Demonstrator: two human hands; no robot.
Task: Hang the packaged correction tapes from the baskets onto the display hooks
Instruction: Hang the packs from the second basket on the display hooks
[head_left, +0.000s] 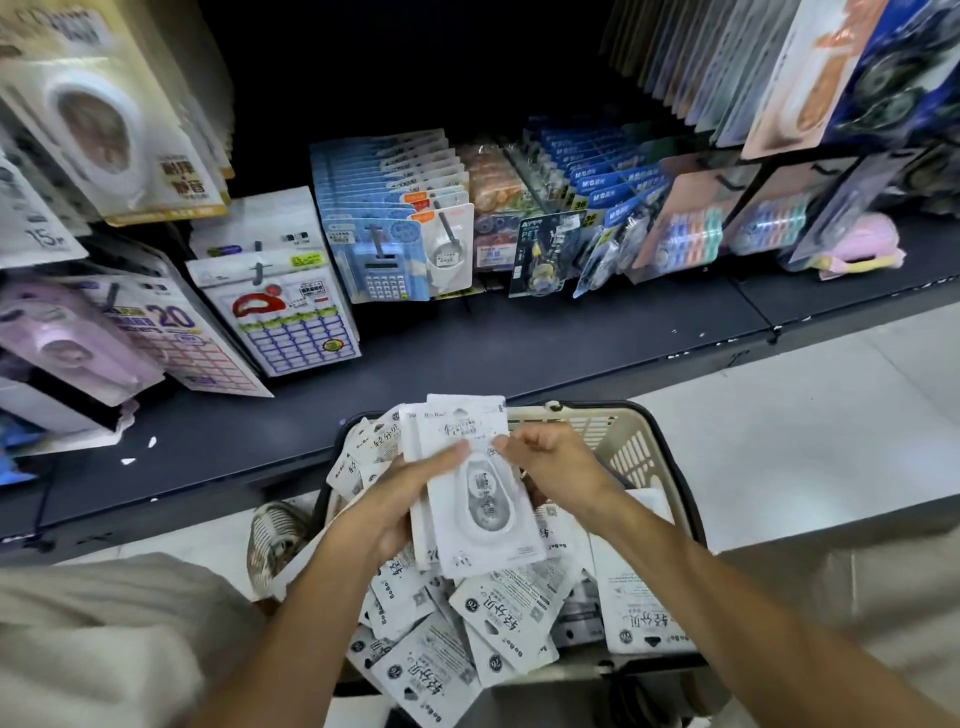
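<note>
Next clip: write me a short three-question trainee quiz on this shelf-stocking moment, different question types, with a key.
1. True or false: the left hand grips a stack of white packs.
2. Where do the loose packs lie? A) on the dark shelf B) in the beige basket C) on the floor
3. Fill in: the right hand pinches the top pack near its ____ edge.

Key: 1 true; 2 B; 3 upper.

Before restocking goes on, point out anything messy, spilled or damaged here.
The white packs in the beige basket lie jumbled, some facing down, several hanging over its near rim. Pale scraps dot the dark shelf base. Both hands hold a stack of packs; no damage shows.
</note>
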